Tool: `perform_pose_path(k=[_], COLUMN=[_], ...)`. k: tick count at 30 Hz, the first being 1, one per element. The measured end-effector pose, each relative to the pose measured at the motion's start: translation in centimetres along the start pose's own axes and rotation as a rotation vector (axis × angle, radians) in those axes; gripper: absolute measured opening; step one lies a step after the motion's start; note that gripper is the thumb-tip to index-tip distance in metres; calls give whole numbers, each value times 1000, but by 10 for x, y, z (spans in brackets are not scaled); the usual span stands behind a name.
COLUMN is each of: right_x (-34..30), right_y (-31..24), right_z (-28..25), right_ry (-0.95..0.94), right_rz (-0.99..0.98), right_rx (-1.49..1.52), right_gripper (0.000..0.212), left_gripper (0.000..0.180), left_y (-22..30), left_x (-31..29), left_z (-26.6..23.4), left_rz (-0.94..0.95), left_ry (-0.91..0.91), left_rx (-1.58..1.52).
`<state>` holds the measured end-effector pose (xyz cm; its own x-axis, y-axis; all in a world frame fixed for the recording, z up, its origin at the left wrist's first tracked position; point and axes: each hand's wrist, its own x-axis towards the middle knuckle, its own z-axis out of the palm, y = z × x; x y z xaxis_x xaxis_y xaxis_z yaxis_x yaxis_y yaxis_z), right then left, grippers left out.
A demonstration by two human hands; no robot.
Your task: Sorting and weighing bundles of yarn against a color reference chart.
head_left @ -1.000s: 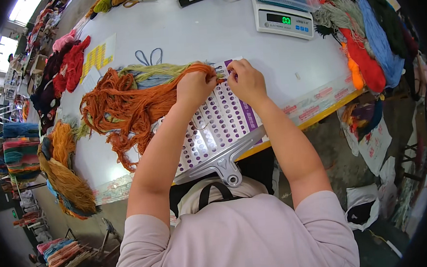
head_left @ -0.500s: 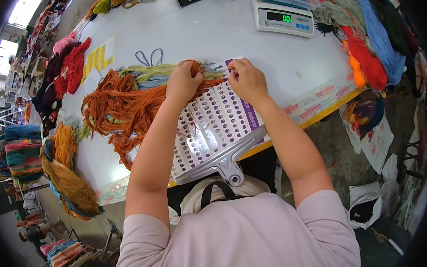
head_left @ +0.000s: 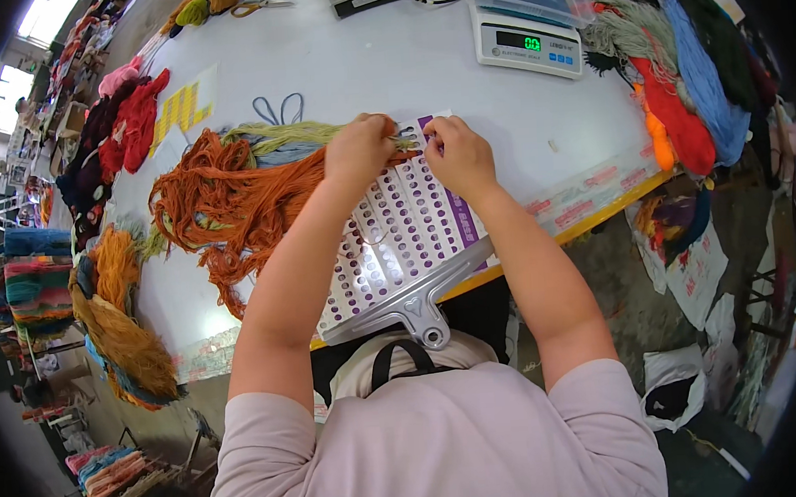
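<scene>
At the far left I see racks of multicoloured yarn skeins (head_left: 45,288), and nearer, a thick golden-brown yarn hank (head_left: 130,342) hanging over the left edge of the white tabletop (head_left: 535,103). Farther back on that side, bright red yarn (head_left: 140,123) lies in a heap near a yellow-printed sheet (head_left: 184,108). Next comes a loose, tangled bundle of rust-orange yarn (head_left: 216,187), spread on the tabletop left of the person's hands, with pale green yarn (head_left: 305,138) beside it on the far side.

The left hand (head_left: 360,151) is over the orange strands, its fingers bent and drawn in close; I cannot tell what is between the fingertips. Past it, the strands reach the far part of a white card with rows of round holes and a purple border (head_left: 405,216). A broad silver metal clip (head_left: 415,307) sits across the card's near end. The right hand (head_left: 461,158) is at the purple border, fingers curled toward the thumb in a narrow shape; I can't tell whether it grips anything. Farther right are a white electronic scale (head_left: 529,47) and, at the table's end, a light-blue yarn hank (head_left: 702,84).
</scene>
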<state>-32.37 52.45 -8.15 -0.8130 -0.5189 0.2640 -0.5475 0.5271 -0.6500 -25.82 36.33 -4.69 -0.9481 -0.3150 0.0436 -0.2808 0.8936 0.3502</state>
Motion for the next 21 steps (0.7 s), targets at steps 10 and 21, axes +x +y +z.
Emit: perform_pose_path(k=[10,21], right_x=[2,27], right_y=[-6,-233], right_z=[-1,-29], right_ry=[-23,-320], right_rz=[-31,-551], right_rx=[29,904], right_gripper=[14,44], left_gripper=[26,24], left_y=[-78,-38], left_x=[-4,-105], left_z=[-63,-263], left_rz=[-238,24], left_ry=[35,-429], left_rx=[-267,-976])
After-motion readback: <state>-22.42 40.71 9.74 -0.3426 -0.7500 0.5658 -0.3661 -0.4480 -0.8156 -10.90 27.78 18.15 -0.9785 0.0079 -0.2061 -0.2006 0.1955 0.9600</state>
